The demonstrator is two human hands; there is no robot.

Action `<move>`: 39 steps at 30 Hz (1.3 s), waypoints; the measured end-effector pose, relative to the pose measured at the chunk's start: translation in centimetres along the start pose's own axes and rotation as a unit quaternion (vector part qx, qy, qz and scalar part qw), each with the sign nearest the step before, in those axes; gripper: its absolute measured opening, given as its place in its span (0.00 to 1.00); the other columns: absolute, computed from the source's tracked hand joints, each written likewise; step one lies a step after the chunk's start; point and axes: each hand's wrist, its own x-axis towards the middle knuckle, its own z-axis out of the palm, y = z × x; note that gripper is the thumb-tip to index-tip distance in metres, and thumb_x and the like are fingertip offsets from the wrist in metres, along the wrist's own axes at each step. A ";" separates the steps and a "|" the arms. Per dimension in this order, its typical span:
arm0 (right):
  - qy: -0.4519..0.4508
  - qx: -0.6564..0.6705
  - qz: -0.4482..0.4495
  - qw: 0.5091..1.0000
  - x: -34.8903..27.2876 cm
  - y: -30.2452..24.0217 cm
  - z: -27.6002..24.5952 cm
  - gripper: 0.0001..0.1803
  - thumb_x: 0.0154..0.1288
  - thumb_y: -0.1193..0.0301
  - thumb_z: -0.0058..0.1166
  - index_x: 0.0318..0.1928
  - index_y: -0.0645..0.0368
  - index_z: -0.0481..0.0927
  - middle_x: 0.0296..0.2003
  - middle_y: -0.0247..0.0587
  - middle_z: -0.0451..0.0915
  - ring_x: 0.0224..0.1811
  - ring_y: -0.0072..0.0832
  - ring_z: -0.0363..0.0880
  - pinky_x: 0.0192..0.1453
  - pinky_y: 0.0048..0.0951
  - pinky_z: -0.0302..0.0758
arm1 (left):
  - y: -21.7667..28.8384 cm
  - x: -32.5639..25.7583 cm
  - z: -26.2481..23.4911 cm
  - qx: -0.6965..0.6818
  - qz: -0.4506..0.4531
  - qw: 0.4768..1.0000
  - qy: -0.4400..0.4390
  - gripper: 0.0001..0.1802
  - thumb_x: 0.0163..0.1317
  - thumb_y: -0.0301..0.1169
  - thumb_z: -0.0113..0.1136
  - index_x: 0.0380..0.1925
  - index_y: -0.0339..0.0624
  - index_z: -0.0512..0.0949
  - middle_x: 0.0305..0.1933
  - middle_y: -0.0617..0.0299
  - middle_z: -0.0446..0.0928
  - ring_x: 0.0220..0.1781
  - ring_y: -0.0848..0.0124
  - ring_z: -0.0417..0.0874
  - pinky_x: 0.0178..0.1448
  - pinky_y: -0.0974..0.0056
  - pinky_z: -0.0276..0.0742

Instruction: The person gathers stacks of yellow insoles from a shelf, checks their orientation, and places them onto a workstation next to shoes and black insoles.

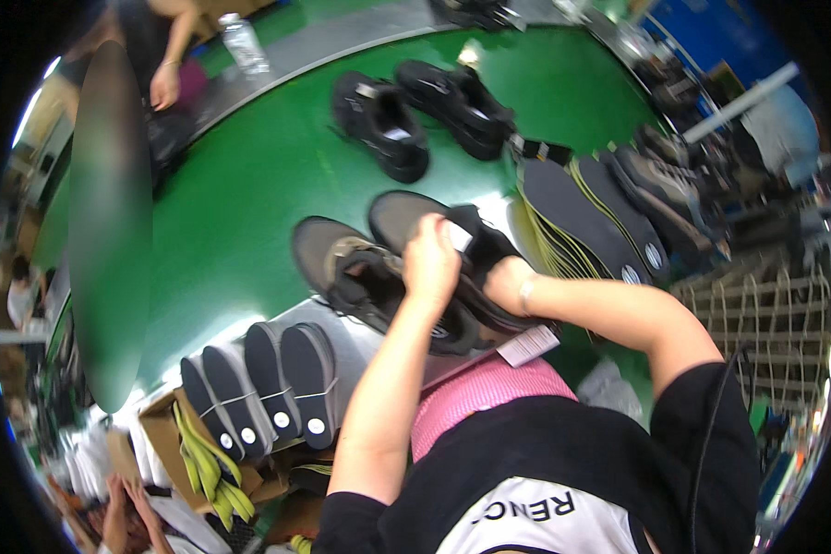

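Just in front of me on the green table (pixel 240 203) is a pair of brown-and-black lace-up shoes with their toes pointing away. My left hand (pixel 431 258) is closed on the upper of the right shoe (pixel 402 220), near its tongue, beside a small white label (pixel 456 236). Into the same shoe's opening, from the heel side, reaches my right hand (pixel 508 283); its fingers are hidden inside. The left shoe (pixel 323 251) stands close alongside, under my left wrist, with its laces loose. Farther off stands a black pair, one shoe (pixel 379 125) beside the other (pixel 457 106).
Grey insoles with yellow-green edges (pixel 582 217) are stacked at the right, next to more brown shoes (pixel 660 189). Banded dark insoles (pixel 307 383) line the near left edge by a cardboard box (pixel 166 434) with yellow-green pieces. Across the table are a plastic bottle (pixel 243 43) and another person's hand (pixel 164 86).
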 end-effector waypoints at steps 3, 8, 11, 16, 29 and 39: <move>-0.056 0.042 -0.061 0.996 -1.9 0.5 -0.5 0.15 0.51 0.59 0.45 0.25 0.57 0.78 0.26 0.42 0.79 0.31 0.34 0.78 0.47 0.43 0.67 | -0.6 0.0 -0.1 0.046 0.026 0.998 -0.021 0.11 0.57 0.29 0.42 0.39 0.39 0.69 0.30 0.42 0.75 0.35 0.46 0.76 0.39 0.48 0.71; -0.076 -0.018 -0.334 0.939 -1.7 4.9 6.8 0.11 0.56 0.64 0.36 0.30 0.54 0.72 0.35 0.43 0.74 0.41 0.36 0.74 0.59 0.62 0.48 | 1.0 0.1 0.6 0.034 0.013 0.998 -0.057 0.10 0.56 0.28 0.43 0.38 0.40 0.66 0.25 0.44 0.75 0.30 0.48 0.77 0.35 0.48 0.72; -0.316 0.291 -0.149 0.891 2.1 3.3 6.2 0.25 0.53 0.54 0.43 0.39 0.66 0.73 0.38 0.52 0.75 0.42 0.41 0.73 0.50 0.38 0.67 | -1.1 -1.6 -0.6 -0.043 -0.010 0.999 -0.027 0.12 0.59 0.35 0.43 0.39 0.42 0.67 0.27 0.44 0.75 0.31 0.48 0.76 0.34 0.47 0.70; -0.318 0.222 -0.167 0.907 2.1 4.6 8.1 0.33 0.43 0.48 0.54 0.37 0.68 0.76 0.33 0.52 0.78 0.36 0.39 0.76 0.41 0.31 0.71 | -0.3 -0.9 1.3 -0.069 0.009 0.997 -0.021 0.13 0.60 0.37 0.42 0.40 0.42 0.67 0.29 0.42 0.74 0.34 0.47 0.76 0.36 0.48 0.69; 0.035 0.421 -0.246 0.872 -3.1 -0.4 2.5 0.19 0.56 0.67 0.47 0.47 0.65 0.69 0.38 0.55 0.75 0.42 0.39 0.73 0.46 0.35 0.69 | 1.8 -8.9 -4.7 0.084 -0.067 0.990 -0.090 0.50 0.50 0.46 0.56 0.62 0.38 0.36 0.30 0.45 0.73 0.33 0.51 0.76 0.39 0.56 0.72; 0.060 0.521 -0.149 0.839 -10.0 -3.3 -11.4 0.20 0.54 0.60 0.51 0.44 0.59 0.73 0.44 0.47 0.73 0.48 0.39 0.70 0.50 0.35 0.67 | -1.7 -8.0 -4.4 0.056 -0.059 0.997 -0.013 0.33 0.41 0.31 0.52 0.53 0.36 0.61 0.23 0.42 0.74 0.27 0.48 0.76 0.34 0.49 0.72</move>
